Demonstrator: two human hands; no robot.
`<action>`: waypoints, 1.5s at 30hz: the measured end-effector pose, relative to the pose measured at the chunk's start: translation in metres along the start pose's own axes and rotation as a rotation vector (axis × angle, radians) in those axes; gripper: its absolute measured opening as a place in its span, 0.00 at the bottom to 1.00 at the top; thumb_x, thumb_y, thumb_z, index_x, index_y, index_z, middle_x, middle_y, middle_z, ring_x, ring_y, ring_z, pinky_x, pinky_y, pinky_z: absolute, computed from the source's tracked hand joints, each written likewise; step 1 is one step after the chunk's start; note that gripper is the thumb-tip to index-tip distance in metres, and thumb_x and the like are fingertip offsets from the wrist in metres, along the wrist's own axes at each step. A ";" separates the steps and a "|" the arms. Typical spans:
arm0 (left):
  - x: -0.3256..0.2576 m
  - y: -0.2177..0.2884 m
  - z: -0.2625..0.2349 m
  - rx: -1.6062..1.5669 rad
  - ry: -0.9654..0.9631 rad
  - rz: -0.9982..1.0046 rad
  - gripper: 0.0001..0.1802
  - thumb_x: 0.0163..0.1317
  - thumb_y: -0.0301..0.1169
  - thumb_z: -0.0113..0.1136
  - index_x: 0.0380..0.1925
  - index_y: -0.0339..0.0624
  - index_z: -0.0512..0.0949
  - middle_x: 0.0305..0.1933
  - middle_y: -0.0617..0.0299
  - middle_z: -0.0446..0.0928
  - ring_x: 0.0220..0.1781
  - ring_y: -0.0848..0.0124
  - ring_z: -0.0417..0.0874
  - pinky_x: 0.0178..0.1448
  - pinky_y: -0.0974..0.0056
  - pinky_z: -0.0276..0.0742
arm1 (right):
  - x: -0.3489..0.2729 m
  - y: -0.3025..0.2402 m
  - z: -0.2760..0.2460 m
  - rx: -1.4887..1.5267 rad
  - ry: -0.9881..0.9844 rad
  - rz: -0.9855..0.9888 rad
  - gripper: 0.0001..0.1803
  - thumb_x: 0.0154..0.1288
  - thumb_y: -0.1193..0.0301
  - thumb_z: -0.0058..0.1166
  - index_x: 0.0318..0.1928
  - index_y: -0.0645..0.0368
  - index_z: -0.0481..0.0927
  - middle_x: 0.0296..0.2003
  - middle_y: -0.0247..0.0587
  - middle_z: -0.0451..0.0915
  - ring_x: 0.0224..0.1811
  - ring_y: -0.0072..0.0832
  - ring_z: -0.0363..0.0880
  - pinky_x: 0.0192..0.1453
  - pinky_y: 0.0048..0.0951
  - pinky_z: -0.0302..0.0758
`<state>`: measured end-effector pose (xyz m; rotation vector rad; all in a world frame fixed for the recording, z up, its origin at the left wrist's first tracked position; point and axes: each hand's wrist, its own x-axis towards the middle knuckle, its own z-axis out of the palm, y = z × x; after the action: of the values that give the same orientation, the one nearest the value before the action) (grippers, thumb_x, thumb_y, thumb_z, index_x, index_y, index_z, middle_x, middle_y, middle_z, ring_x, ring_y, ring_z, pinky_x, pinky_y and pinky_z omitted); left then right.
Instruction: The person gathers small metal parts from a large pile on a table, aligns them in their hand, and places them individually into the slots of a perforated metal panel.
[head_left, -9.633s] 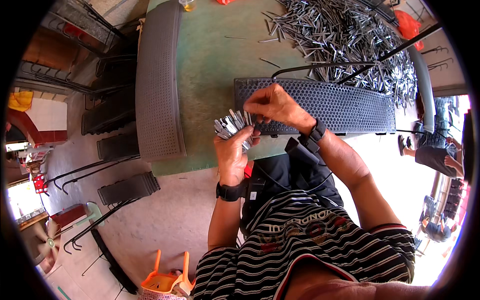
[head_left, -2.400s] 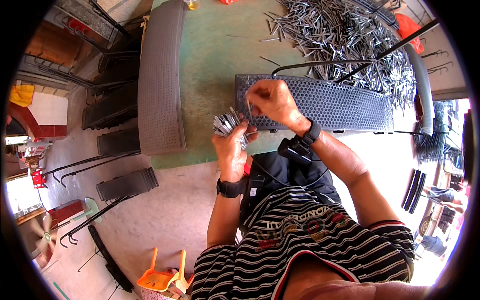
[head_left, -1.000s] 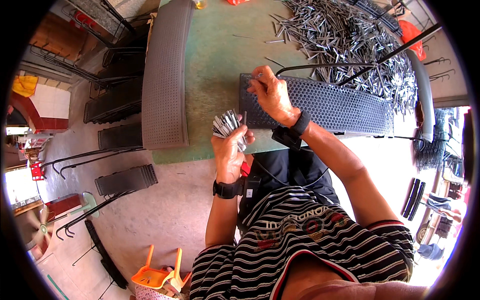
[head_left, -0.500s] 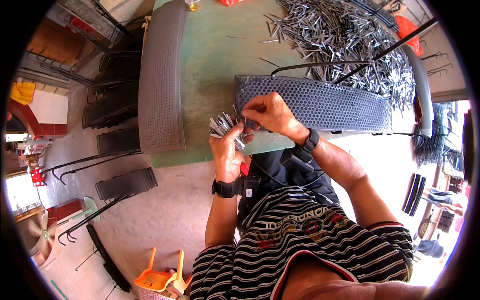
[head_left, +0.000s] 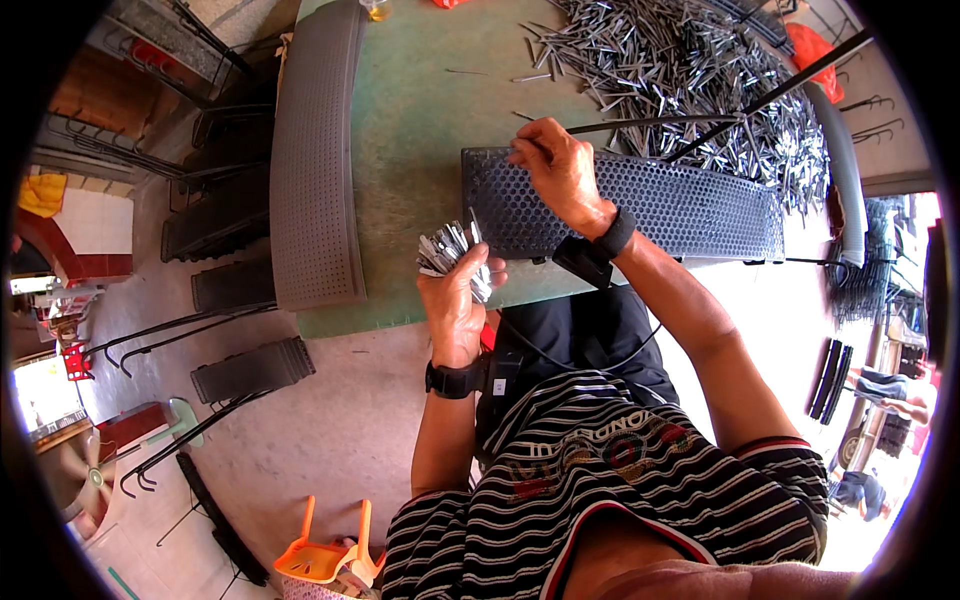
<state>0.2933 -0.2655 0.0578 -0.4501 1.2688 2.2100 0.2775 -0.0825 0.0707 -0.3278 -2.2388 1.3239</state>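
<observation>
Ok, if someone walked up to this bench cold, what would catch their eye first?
Probably the big heap of grey metal strips spread over the far right of the green tabletop. Next, the left hand gripping a fanned bundle of the same strips near the table's front edge. The right hand rests on the top left corner of a long perforated dark panel.

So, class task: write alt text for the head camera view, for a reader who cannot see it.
Seen from above, a person's left hand holds a fanned bunch of small metal clips while the right hand presses on the top edge of a dark perforated panel on a green table. A heap of loose metal pieces lies beyond the panel.
</observation>
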 end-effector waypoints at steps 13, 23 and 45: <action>0.001 0.001 0.003 0.006 -0.025 -0.038 0.12 0.52 0.19 0.62 0.38 0.36 0.76 0.32 0.53 0.80 0.24 0.65 0.81 0.23 0.63 0.77 | -0.001 -0.001 0.003 -0.343 -0.151 -0.221 0.09 0.56 0.68 0.55 0.28 0.62 0.80 0.24 0.48 0.79 0.25 0.45 0.77 0.29 0.35 0.74; 0.002 -0.005 0.007 0.012 -0.022 -0.062 0.10 0.53 0.20 0.60 0.36 0.36 0.76 0.30 0.55 0.79 0.26 0.64 0.81 0.25 0.63 0.79 | -0.006 -0.016 -0.007 0.246 -0.137 0.287 0.06 0.58 0.76 0.53 0.32 0.68 0.77 0.21 0.41 0.80 0.20 0.22 0.79 0.23 0.23 0.73; 0.000 -0.001 0.005 -0.007 -0.002 -0.081 0.09 0.53 0.19 0.60 0.36 0.35 0.77 0.31 0.54 0.80 0.26 0.64 0.81 0.26 0.62 0.79 | 0.002 0.006 0.011 -0.434 -0.134 -0.381 0.04 0.55 0.76 0.55 0.30 0.63 0.78 0.24 0.47 0.78 0.24 0.41 0.78 0.27 0.33 0.73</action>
<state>0.2940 -0.2611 0.0598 -0.4932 1.2201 2.1477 0.2695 -0.0864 0.0617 0.0448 -2.5313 0.6780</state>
